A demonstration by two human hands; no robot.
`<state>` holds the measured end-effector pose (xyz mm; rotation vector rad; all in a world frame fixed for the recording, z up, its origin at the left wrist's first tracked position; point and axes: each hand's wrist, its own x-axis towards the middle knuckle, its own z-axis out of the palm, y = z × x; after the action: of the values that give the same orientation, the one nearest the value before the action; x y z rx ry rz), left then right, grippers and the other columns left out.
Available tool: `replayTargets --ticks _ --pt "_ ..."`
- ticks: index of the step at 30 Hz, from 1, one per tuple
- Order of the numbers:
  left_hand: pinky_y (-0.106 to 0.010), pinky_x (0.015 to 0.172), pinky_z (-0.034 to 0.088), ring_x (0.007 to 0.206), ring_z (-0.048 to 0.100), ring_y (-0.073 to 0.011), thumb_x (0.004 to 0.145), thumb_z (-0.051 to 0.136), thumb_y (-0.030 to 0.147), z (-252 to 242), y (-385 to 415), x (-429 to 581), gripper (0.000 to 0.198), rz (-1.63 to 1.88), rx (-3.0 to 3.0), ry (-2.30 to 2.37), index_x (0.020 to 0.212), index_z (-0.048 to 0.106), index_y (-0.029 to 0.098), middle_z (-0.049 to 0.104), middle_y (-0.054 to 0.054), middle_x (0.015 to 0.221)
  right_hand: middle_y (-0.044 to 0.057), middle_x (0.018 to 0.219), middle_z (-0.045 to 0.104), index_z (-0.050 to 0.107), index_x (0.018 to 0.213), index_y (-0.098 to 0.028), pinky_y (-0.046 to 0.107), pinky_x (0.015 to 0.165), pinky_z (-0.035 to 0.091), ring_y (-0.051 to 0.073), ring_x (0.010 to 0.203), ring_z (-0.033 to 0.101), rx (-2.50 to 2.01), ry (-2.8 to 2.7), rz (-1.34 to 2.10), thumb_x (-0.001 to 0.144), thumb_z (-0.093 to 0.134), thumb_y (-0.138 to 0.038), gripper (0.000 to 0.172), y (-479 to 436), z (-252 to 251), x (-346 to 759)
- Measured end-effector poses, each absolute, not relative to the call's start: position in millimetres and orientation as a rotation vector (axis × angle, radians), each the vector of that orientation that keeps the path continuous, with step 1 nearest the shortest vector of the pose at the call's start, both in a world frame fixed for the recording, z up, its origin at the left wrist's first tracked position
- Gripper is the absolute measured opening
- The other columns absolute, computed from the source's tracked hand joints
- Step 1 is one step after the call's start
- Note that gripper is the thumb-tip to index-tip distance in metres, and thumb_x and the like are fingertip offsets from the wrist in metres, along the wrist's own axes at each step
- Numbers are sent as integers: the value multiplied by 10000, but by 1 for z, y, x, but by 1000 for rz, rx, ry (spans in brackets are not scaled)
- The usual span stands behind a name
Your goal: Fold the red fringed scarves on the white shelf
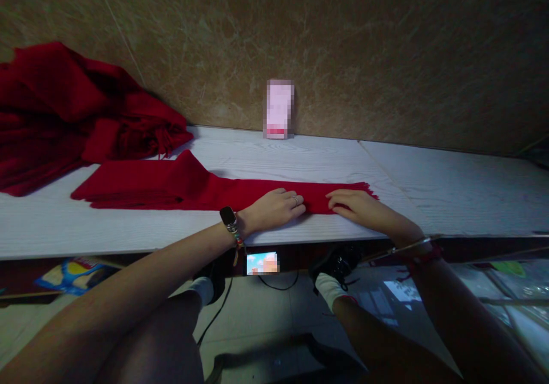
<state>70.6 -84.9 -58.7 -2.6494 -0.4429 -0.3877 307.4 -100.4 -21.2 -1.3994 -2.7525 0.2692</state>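
Note:
A long red scarf point(234, 192) lies on a white wood-grain bench top point(206, 229). Its left part is folded in layers with a raised fold, and a short fringe edges its right end. My left hand point(278, 208) rests palm down on the flat stretch of the scarf, a ring on one finger. Just left of the fringe, my right hand point(354, 204) touches the scarf with its fingers extended and slightly bent. Neither hand lifts the cloth, and the undersides of the fingers are hidden.
A heap of red fringed cloth point(68, 109) lies at the left. A pink, blurred upright object point(279, 109) leans on the brown marbled wall point(386, 58). Below the bench edge are a lit phone screen point(262, 264), a dark cable point(281, 288) and a blue-and-white packet point(79, 274).

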Motion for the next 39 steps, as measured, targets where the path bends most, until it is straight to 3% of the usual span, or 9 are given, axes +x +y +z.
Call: replayTargets --ticks 10,17,24,29,32,35,39 --pt "-288 613 369 692 540 -157 923 421 196 -60 -84 71 189 -469 -2701 -560 859 590 142 610 -45 776 73 983 678 574 820 -201 354 870 459 197 933 611 -1579 -2710 406 839 406 -128 185 -103 -13 304" --pt "-310 765 402 879 556 -175 922 440 229 -59 -82 72 182 -390 -2843 -498 888 607 165 632 -64 950 94 1007 653 591 776 -191 385 904 446 217 986 591 -1479 -2808 388 833 419 -146 188 -102 -15 304" --pt "-404 949 388 1151 502 -231 907 465 295 -62 -79 68 214 -468 -2987 -572 982 620 169 558 -131 1221 106 1163 621 665 769 -198 394 929 452 227 1041 596 -1494 -2824 283 800 461 -153 211 -107 -15 301" --pt "-370 967 395 1152 521 -190 932 400 208 -64 -78 68 206 -473 -3068 -642 1014 582 159 585 -110 1215 80 1157 651 709 800 -216 389 947 453 229 1070 593 -1471 -2860 328 820 481 -220 229 -109 -3 307" --pt "-346 965 398 1103 556 -156 907 398 120 -66 -78 69 230 -519 -3073 -727 1092 532 153 599 -95 1210 72 1081 682 716 823 -220 401 922 471 235 1026 610 -1499 -2842 257 824 488 -251 230 -107 6 312" --pt "-383 1010 361 1161 526 -167 903 385 143 -69 -80 70 330 -535 -3005 -836 1223 464 136 557 -121 1283 102 1003 694 710 870 -196 421 905 479 248 969 626 -1596 -2727 80 849 459 -274 263 -103 5 308" --pt "-461 1064 286 1310 382 -232 920 346 245 -70 -81 71 434 -423 -2922 -997 1322 415 96 426 -160 1415 152 1158 636 644 1090 -149 476 984 419 285 1117 561 -1609 -2532 -51 875 429 -292 336 -96 -19 288"
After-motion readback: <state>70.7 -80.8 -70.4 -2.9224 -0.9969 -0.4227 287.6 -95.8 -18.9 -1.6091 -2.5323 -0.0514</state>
